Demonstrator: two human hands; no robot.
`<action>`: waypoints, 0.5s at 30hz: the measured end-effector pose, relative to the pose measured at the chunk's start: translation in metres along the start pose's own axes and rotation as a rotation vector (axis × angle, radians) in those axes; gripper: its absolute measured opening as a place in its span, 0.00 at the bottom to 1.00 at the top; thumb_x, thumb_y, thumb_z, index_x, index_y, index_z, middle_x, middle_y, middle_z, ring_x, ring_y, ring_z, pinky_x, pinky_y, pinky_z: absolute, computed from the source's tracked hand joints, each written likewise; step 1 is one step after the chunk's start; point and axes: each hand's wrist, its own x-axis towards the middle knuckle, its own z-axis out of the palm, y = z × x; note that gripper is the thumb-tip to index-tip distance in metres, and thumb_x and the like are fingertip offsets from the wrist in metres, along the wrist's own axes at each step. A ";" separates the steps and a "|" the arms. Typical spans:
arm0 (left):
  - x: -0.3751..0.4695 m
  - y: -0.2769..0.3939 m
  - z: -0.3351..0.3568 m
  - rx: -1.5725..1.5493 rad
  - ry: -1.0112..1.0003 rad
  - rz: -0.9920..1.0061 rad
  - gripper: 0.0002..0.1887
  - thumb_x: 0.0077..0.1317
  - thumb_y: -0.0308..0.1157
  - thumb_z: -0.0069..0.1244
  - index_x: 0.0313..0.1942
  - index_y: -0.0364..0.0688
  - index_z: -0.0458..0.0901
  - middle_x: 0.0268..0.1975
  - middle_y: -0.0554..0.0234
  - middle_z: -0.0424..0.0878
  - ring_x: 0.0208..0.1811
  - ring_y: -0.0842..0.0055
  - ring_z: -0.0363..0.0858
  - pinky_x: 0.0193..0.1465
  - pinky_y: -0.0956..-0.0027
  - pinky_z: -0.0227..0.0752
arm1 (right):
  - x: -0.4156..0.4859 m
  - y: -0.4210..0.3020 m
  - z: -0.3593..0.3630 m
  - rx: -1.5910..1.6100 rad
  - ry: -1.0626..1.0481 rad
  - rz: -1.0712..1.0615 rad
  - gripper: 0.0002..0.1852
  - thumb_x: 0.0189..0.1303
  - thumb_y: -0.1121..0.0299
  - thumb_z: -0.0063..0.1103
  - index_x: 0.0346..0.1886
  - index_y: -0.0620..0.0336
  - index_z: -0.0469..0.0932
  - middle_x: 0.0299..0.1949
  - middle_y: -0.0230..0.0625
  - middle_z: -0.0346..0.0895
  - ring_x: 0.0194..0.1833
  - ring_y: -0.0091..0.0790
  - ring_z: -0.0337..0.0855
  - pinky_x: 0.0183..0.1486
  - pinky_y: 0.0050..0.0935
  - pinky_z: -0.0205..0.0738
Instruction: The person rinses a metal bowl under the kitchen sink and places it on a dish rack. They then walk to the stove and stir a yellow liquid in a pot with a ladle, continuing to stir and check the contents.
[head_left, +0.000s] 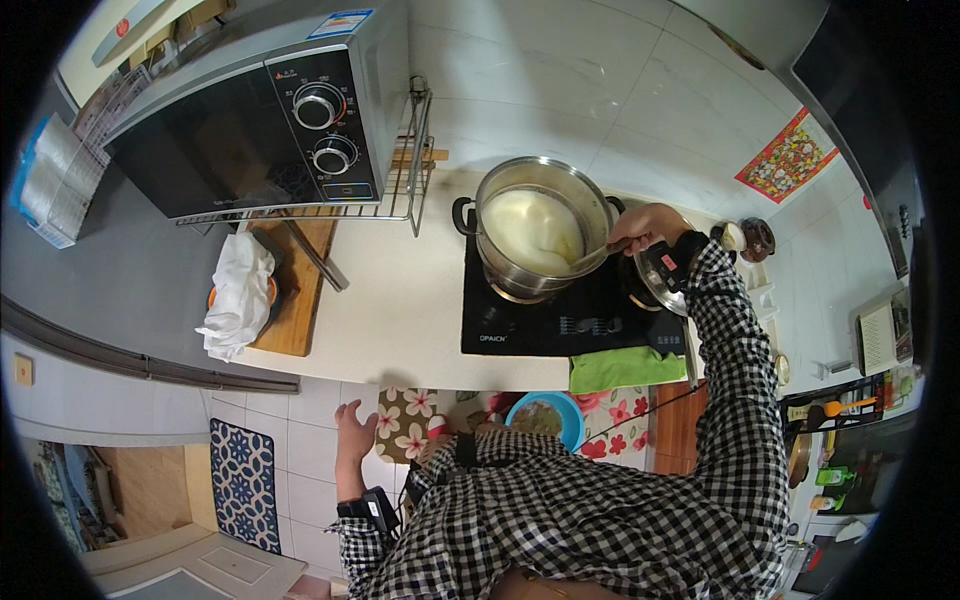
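A deep stainless steel pot (517, 274) with black side handles stands on a black cooktop (510, 337), with pale, whitish liquid (529, 225) inside. My right hand (646, 227) grips the handle of a stirring utensil (600, 253) at the pot's right rim; the utensil's lower end is hidden in the liquid. Under my right wrist, a metal lid (660, 281) rests on the right side of the cooktop, partly covered by my arm. My left hand (356, 429) hangs below the counter's front edge at the left, fingers apart, holding nothing.
A microwave (247, 142) stands on a wire rack at the left. Below it, a white cloth (241, 292) covers a bowl on a wooden board (304, 300). A green cloth (626, 369) lies at the counter's front edge. On the floor sits a blue basin (576, 420). Jars (756, 240) stand at the right.
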 end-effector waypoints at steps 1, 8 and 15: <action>0.003 0.002 0.001 0.002 -0.006 0.014 0.29 0.56 0.37 0.57 0.55 0.32 0.70 0.60 0.30 0.62 0.66 0.47 0.56 0.67 0.55 0.56 | 0.001 0.007 0.005 0.077 -0.029 -0.019 0.15 0.62 0.57 0.56 0.27 0.58 0.78 0.23 0.29 0.76 0.18 0.20 0.66 0.19 0.21 0.61; 0.030 0.027 0.011 0.096 -0.066 0.150 0.28 0.56 0.36 0.57 0.55 0.32 0.70 0.58 0.31 0.66 0.66 0.46 0.55 0.67 0.54 0.55 | 0.054 0.033 0.058 0.758 -0.303 -0.277 0.13 0.64 0.60 0.55 0.29 0.59 0.74 0.21 0.28 0.71 0.14 0.15 0.59 0.13 0.13 0.48; 0.042 0.035 0.015 0.068 -0.076 0.154 0.28 0.57 0.35 0.57 0.55 0.31 0.70 0.58 0.32 0.67 0.66 0.46 0.55 0.67 0.53 0.55 | 0.065 0.025 0.075 1.028 -0.008 -0.336 0.11 0.65 0.63 0.52 0.32 0.62 0.71 0.23 0.30 0.70 0.15 0.16 0.61 0.12 0.14 0.50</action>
